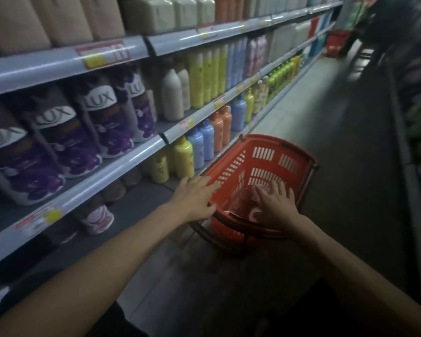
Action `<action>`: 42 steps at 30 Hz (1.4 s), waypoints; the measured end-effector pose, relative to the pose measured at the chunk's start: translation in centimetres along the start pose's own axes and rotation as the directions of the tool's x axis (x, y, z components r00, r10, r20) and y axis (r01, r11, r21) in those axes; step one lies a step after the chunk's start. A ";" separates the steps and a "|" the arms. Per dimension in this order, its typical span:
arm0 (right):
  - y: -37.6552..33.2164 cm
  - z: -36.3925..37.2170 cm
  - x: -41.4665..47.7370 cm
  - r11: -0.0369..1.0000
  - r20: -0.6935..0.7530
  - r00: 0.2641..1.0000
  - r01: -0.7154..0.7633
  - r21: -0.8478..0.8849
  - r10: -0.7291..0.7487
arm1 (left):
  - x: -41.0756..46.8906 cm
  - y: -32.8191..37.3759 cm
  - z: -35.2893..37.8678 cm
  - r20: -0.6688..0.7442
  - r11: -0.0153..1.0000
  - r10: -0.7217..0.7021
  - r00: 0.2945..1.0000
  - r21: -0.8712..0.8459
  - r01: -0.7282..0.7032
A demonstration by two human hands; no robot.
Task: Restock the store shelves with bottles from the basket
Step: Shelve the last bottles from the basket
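Note:
A red plastic basket (272, 161) stands on the aisle floor beside the bottom shelf. Pink-and-white bottles (243, 203) lie in its near end, partly hidden. My right hand (276, 203) is inside the basket, fingers spread and resting on top of those bottles; I cannot tell whether it grips one. My left hand (195, 197) hovers flat with fingers apart over the basket's left rim, holding nothing. The lowest shelf (136, 212) to the left holds a pink-labelled bottle (97, 217) and a few dark ones behind it.
Purple Lux bottles (66, 139) fill the shelf above at left. Yellow, blue and orange bottles (204, 142) line the bottom shelf further along. A second red basket (336, 42) stands far down the aisle. Another rack (418, 142) borders the right side.

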State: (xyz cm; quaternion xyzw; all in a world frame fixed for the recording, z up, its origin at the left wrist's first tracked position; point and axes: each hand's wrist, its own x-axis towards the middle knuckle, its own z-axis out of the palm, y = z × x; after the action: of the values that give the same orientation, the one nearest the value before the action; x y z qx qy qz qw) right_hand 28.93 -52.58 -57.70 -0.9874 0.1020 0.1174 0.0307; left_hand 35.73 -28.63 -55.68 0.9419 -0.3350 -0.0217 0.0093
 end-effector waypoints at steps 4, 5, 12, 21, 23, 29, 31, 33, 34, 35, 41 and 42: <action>2.8 2.4 1.9 0.998 0.055 0.997 -0.062 0.014 0.061 | 4.1 2.1 2.4 0.031 0.995 0.086 0.996 0.050 -0.088; 3.3 3.0 2.3 0.998 0.064 0.996 -0.059 0.016 0.058 | 5.3 2.4 3.1 0.046 0.993 0.100 0.994 0.055 -0.102; 6.4 3.7 4.2 1.000 0.124 0.992 0.018 -0.006 -0.017 | 14.4 4.7 8.7 0.233 0.987 0.072 0.970 0.124 -0.103; 6.5 5.2 5.5 0.994 0.101 0.992 0.081 -0.077 -0.073 | 25.7 6.7 15.7 0.355 0.913 0.245 0.902 0.230 -0.338; 6.4 5.6 5.6 0.992 0.064 0.994 0.093 -0.091 -0.088 | 27.7 7.4 16.9 0.378 0.876 0.290 0.879 0.264 -0.403; 6.1 5.7 5.6 0.994 -0.032 0.994 0.106 -0.026 -0.106 | 31.8 10.2 20.1 0.206 0.846 0.467 0.860 0.180 -0.503; 6.1 5.3 5.7 0.992 0.041 0.995 0.089 -0.087 -0.086 | 32.5 11.1 20.9 0.200 0.852 0.449 0.871 0.197 -0.485; 6.2 5.2 5.7 0.990 0.063 0.995 0.083 -0.115 -0.076 | 33.4 11.2 22.3 0.288 0.854 0.434 0.854 0.169 -0.491; 6.4 5.2 5.7 0.992 0.064 0.996 0.074 -0.106 -0.067 | 33.8 11.0 23.0 0.286 0.849 0.453 0.845 0.152 -0.506; 6.5 5.4 5.7 0.993 0.060 0.996 0.069 -0.095 -0.063 | 33.8 10.8 23.1 0.270 0.840 0.470 0.840 0.156 -0.520; 6.4 5.6 5.8 0.995 0.027 0.998 0.066 -0.078 -0.064 | 33.1 9.3 24.5 0.231 0.824 0.507 0.830 0.152 -0.545; 6.4 5.8 5.8 0.995 0.015 0.998 0.066 -0.075 -0.066 | 33.2 9.1 24.5 0.212 0.843 0.501 0.839 0.098 -0.529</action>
State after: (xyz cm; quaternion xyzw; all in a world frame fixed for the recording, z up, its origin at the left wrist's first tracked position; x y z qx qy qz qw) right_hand 31.86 -59.49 -64.92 -0.9899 0.0646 0.1263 -0.0020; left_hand 54.53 -56.70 -80.99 0.8089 -0.5764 -0.0770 -0.0871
